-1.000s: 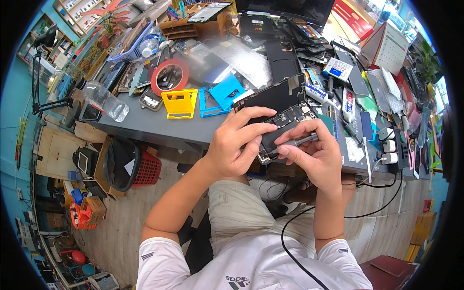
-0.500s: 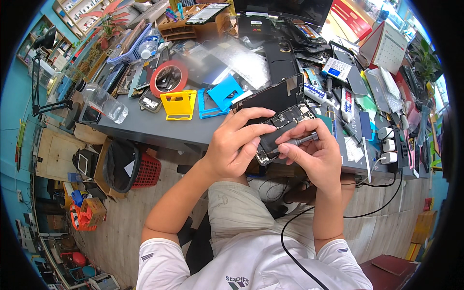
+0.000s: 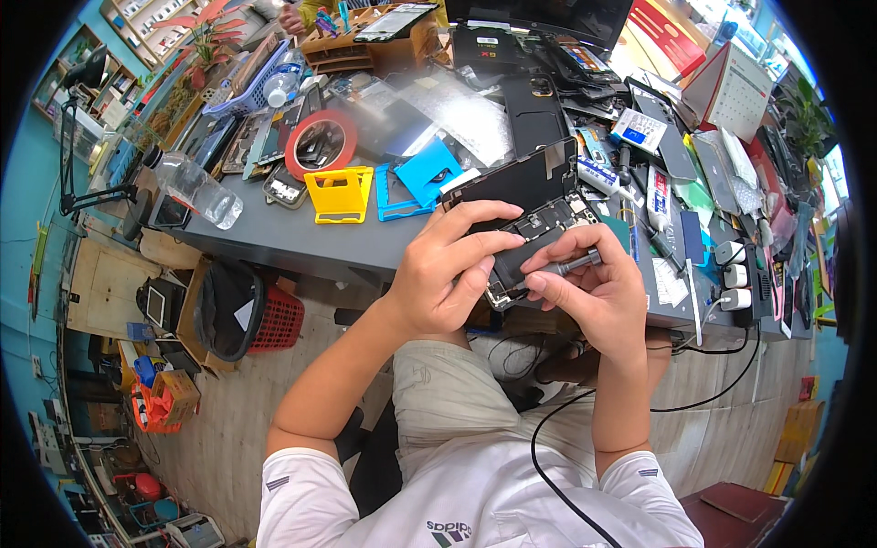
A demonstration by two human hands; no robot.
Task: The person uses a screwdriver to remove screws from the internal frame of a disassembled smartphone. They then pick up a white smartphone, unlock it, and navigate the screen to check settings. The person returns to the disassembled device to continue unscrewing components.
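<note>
An opened smartphone [image 3: 513,266], its dark battery and circuit parts showing, is held tilted at the desk's front edge. Its black screen panel [image 3: 539,179] stands folded up along the far side. My left hand [image 3: 437,269] is closed on the phone's left side, with two fingers reaching over the inside. Pinched between the thumb and fingers of my right hand [image 3: 598,290] is a small grey screwdriver [image 3: 579,264]. It lies slanted over the phone's lower right part; its tip is hidden by my fingers.
Left of the phone stand a blue phone stand [image 3: 422,179], a yellow phone stand [image 3: 340,195], a red tape roll [image 3: 320,146] and a plastic bottle [image 3: 196,190]. Phone parts, glue tubes [image 3: 658,198] and a power strip [image 3: 753,283] crowd the right. Behind the desk shows another person's hand [image 3: 292,18].
Another person's hand and yellow sleeve have come into view at the far back. My hands, the phone and the screwdriver stay nearly still; the whole view shifts slightly.
</note>
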